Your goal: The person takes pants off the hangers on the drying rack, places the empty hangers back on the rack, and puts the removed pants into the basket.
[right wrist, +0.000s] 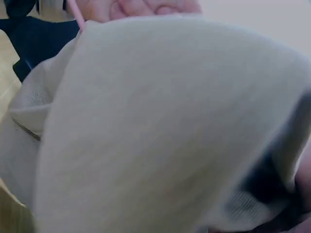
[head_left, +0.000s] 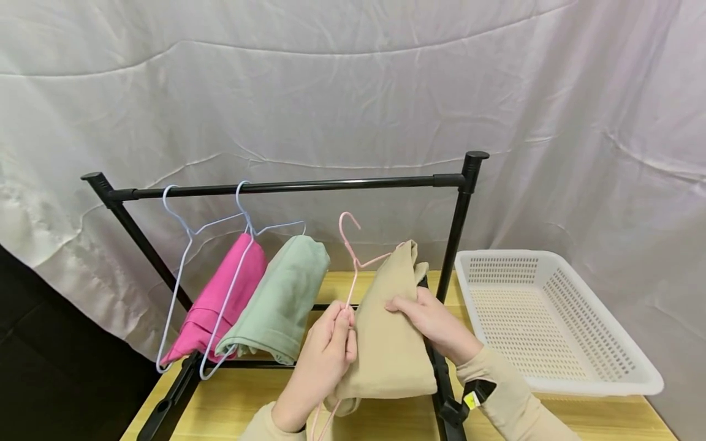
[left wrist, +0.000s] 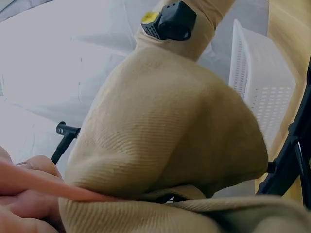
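Note:
In the head view my left hand (head_left: 324, 349) grips the side wire of a pink clothes hanger (head_left: 357, 265). A folded beige garment (head_left: 388, 343) hangs over the hanger's lower part. My right hand (head_left: 432, 320) pinches the garment's right side, thumb on the front and the other fingers hidden behind the cloth. The hanger's hook is free, below and in front of the rack's bar. In the left wrist view the pink wire runs into the ribbed beige cloth (left wrist: 160, 111). Beige cloth (right wrist: 155, 116) fills most of the right wrist view.
A black rack (head_left: 331, 184) stands on the wooden table (head_left: 231, 404). On its bar, to the left, blue hangers hold a folded magenta garment (head_left: 234, 288) and a pale green one (head_left: 287, 294). A white perforated basket (head_left: 601, 389) stands at the right.

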`<state>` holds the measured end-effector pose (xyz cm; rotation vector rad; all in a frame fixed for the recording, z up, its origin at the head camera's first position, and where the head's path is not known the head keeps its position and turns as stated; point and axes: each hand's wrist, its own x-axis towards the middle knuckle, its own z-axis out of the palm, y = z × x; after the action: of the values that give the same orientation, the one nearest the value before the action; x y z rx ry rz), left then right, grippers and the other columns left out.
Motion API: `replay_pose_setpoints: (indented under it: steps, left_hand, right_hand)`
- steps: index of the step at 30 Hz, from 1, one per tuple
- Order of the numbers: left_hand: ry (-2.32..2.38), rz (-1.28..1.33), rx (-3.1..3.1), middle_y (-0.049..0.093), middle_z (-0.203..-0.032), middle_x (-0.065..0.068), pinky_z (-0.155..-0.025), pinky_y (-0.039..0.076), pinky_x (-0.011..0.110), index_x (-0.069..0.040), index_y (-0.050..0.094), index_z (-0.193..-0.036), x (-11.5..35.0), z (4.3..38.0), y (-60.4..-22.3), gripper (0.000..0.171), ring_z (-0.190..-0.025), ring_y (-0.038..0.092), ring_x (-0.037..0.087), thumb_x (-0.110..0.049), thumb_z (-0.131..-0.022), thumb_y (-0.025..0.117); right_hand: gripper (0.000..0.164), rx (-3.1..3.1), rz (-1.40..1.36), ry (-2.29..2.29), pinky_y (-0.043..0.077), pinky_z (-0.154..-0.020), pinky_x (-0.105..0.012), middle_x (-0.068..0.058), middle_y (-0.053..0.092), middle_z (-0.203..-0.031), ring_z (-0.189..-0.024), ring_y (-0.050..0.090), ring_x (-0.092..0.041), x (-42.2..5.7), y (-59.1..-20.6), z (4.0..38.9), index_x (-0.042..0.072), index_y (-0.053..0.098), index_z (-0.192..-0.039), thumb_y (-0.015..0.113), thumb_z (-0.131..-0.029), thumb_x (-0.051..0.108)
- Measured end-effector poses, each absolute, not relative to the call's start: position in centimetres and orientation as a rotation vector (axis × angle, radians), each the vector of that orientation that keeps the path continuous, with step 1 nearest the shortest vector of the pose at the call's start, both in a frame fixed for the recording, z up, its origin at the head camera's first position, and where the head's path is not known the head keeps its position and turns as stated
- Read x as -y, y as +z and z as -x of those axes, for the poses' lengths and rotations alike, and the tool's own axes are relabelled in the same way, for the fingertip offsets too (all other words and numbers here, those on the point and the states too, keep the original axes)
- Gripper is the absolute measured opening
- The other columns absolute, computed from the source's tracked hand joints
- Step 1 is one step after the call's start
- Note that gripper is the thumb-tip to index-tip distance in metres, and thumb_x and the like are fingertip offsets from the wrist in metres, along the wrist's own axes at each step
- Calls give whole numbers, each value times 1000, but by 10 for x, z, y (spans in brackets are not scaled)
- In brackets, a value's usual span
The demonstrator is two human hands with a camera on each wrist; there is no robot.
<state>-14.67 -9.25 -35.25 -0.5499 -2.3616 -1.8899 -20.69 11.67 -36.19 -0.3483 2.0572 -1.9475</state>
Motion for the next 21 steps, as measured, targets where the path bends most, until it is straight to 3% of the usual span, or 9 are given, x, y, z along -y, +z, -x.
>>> replay_pose_setpoints:
  steps: [10, 21]
  left_hand:
    - [-1919, 483, 2283, 36, -52, -1, -42, 27, 16, -1, 44, -91, 100, 153, -353, 34, -43, 34, 3, -26, -111, 35]
    - [-2126, 416, 2100, 32, -55, -3, -35, 22, 16, 3, 39, -95, 104, 156, -351, 30, -40, 28, 2, -22, -111, 36]
  right_hand:
    - [15, -1986, 349, -2081, 61, -68, -36, -2, 74, -84, -73, 73, -18, -137, -360, 201, 6, 63, -95, 59, -98, 21]
    - [17, -1864, 457, -2233, 60, -79, -33, 3, 69, -99, -88, 71, -13, -156, -374, 194, 11, 48, -118, 52, -102, 15]
